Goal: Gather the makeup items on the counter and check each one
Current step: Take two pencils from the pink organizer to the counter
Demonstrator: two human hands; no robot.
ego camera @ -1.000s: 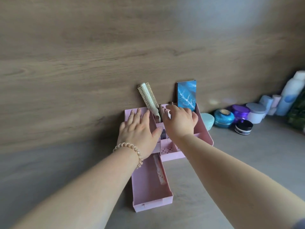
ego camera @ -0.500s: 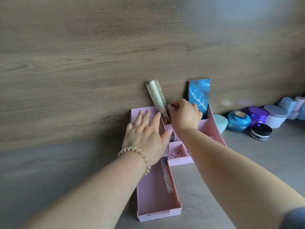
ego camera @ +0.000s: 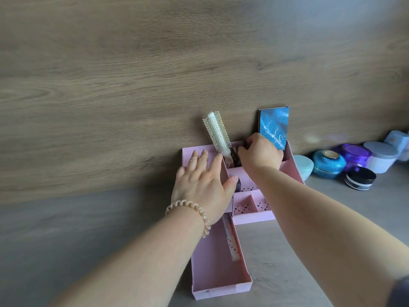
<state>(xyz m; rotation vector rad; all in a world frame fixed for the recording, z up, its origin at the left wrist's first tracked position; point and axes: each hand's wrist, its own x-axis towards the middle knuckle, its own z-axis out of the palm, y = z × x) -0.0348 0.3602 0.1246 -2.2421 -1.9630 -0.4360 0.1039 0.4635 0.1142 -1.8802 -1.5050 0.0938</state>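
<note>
Pink organizer (ego camera: 293, 167) at tabletop's (ego camera: 276, 262) back edge | left hand (ego camera: 199, 185) flat on it, fingers straight | right hand (ego camera: 261, 154) curled into rear compartment beside hairbrush (ego camera: 217, 131), grip unclear

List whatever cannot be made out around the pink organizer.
Head view only:
- What, if anything, the right hand holds in the back compartment: its curled fingers cover it.
- Left section of the pink organizer: covered by the left hand.
- Handle end of the round brush: sunk behind the compartment wall.
- The pale containers at far right: blurred, cut by the frame edge.
- Print on the tube in the drawer: too small.
</note>
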